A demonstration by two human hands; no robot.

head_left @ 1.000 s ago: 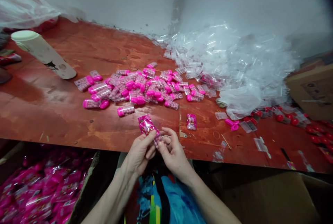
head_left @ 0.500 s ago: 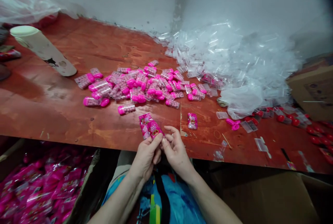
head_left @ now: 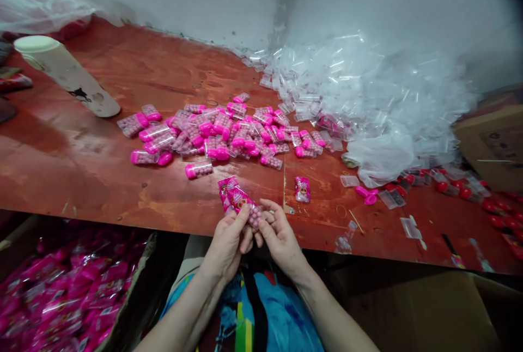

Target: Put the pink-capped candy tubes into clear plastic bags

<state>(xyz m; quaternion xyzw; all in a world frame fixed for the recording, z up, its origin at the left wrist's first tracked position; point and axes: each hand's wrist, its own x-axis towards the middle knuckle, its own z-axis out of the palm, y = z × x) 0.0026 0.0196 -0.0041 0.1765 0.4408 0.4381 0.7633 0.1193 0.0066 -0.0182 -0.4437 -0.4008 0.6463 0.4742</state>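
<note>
Just over the table's front edge, my left hand (head_left: 229,240) pinches a printed pink packet (head_left: 239,198), thumb on top. Another pink packet (head_left: 226,183) shows partly from under it. A small clear bottle of pink balls (head_left: 255,216) lies against the packet's near end, between both hands. My right hand (head_left: 279,235) is closed on that bottle's near side. Fingers hide the bottle's ends, and I cannot tell how far it sits inside the packet. Beyond my hands lies a heap of similar bottles with pink caps (head_left: 220,134). A single printed packet (head_left: 302,189) lies right of my hands.
A pale tumbler (head_left: 69,77) leans at the left. Clear empty containers (head_left: 368,90) are piled against the wall. Red-capped pieces (head_left: 449,186) and a cardboard box (head_left: 492,139) are at the right. Below left, a box holds many pink packets (head_left: 65,292).
The bottle of pink balls has come into sight between my fingers, at the packet's near end. My right hand has shifted slightly downward; both packets stay in my left hand.
</note>
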